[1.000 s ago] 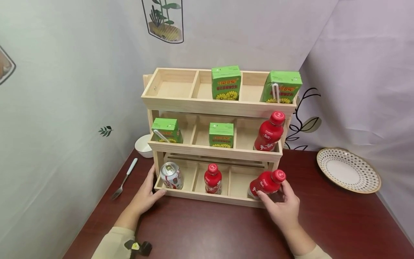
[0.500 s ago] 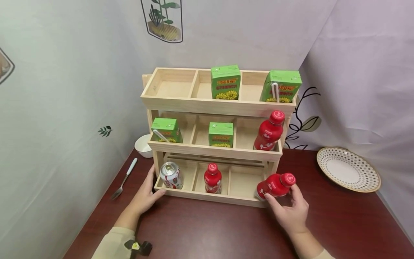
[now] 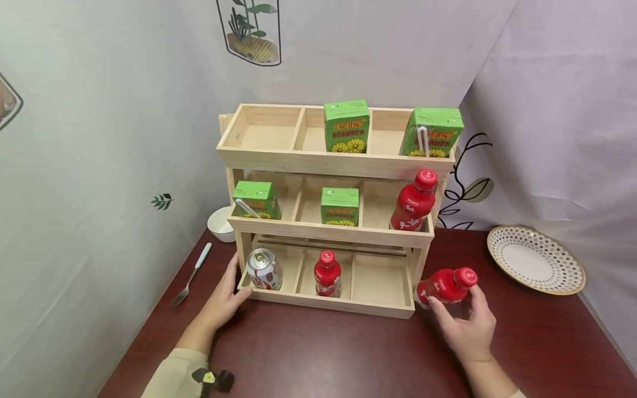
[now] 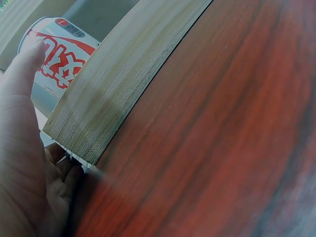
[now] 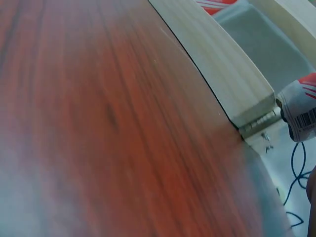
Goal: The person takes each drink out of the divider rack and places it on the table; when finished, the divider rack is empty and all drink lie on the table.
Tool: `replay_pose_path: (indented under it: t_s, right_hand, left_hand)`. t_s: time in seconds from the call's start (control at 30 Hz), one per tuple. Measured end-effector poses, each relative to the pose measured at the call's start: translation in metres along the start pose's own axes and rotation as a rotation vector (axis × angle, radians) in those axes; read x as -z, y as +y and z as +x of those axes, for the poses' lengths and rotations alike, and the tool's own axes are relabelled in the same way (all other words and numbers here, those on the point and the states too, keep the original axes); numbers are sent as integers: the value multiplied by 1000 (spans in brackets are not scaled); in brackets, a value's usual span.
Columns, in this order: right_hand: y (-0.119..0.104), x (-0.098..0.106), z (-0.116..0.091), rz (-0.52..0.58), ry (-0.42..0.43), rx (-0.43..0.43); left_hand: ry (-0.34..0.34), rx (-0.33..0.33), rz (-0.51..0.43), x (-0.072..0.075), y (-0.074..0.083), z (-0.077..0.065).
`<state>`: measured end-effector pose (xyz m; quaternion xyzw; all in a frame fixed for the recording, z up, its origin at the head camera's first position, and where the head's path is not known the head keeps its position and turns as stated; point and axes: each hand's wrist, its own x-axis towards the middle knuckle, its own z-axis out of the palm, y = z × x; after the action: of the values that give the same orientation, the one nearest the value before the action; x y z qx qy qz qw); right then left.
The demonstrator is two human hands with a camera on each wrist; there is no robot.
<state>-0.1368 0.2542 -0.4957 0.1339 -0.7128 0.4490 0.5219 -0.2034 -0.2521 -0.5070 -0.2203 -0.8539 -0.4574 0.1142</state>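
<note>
My right hand [image 3: 470,329] holds a red bottle [image 3: 443,286] by thumb and fingers. The bottle is tilted, its cap toward the right, just outside the bottom tier's right end. Its pale lower end shows in the right wrist view [image 5: 302,106]. A three-tier wooden shelf [image 3: 323,163] stands in the middle. My left hand [image 3: 224,298] grips its lower left corner, thumb over the front edge, fingers behind the side. Beside that thumb a silver-and-red can [image 3: 265,271] stands in the bottom left compartment. Another red bottle [image 3: 327,276] is upright in the bottom middle one.
Green drink cartons [image 3: 346,127] sit on the top and middle tiers. A third red bottle [image 3: 414,202] stands middle right. A dotted plate [image 3: 530,265] lies at right. A white bowl [image 3: 221,226] and a fork [image 3: 191,275] are at left on the dark red table [image 3: 308,354].
My right hand has moved the red bottle out of the bottom right compartment, to the right past the shelf's end. The left hand has stayed at the corner, its thumb shifting slightly.
</note>
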Motion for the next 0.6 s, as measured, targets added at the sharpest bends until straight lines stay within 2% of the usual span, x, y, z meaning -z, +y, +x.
replay_pose_path:
  t_s: [0.13, 0.3, 0.4, 0.6]
  right_hand:
    - [12, 5, -3, 2, 2, -27]
    - [21, 8, -8, -38, -39, -83]
    - [24, 8, -10, -68, -66, -113]
    - [29, 6, -8, -129, -97, -156]
  left_hand:
    - [0, 0, -8, -1, -14, -1]
    - [2, 3, 14, -2, -16, -1]
    - [7, 7, 34, -1, -9, -1]
    - [-3, 24, 7, 4, 23, 1]
